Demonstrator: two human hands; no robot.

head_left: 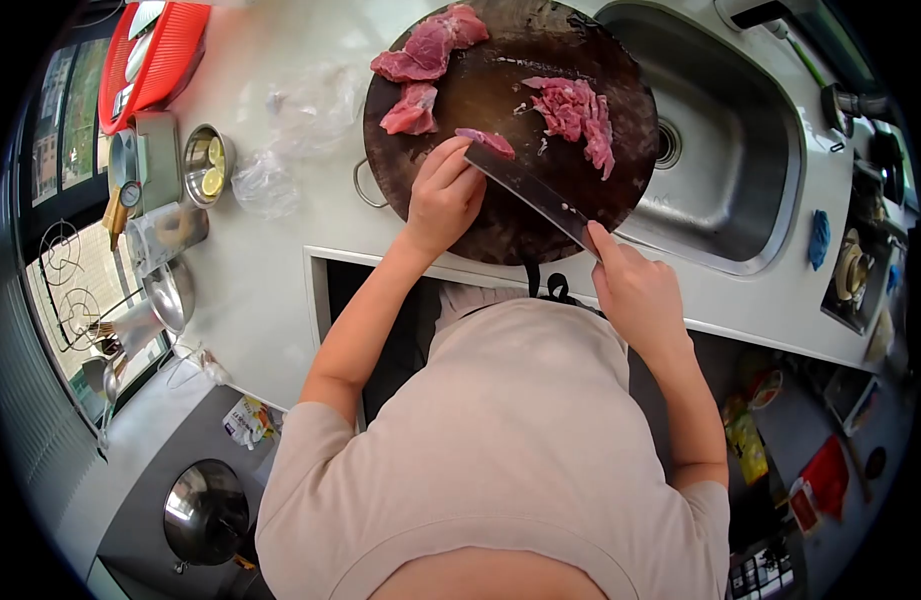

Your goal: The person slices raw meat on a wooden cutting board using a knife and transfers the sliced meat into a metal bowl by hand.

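Observation:
On the round dark cutting board (460, 225), a small piece of raw meat (493, 145) lies by the tip end of a wide-bladed knife (530, 195). My right hand (635, 290) is wrapped round the knife's handle. The closed fingers of my left hand (445, 195) touch the blade's far end beside the small piece; what they press on is partly hidden. Larger chunks of meat (430, 50) rest at the board's upper left, with another chunk (411, 109) just below. Thin cut meat (575, 115) forms a pile at the right of the board.
A steel sink (715, 150) adjoins the board on the right. Clear plastic bags (267, 183) lie on the left, near a metal bowl with lemon slices (209, 165) and a red basket (163, 60). A blue cloth (819, 240) is right of the sink.

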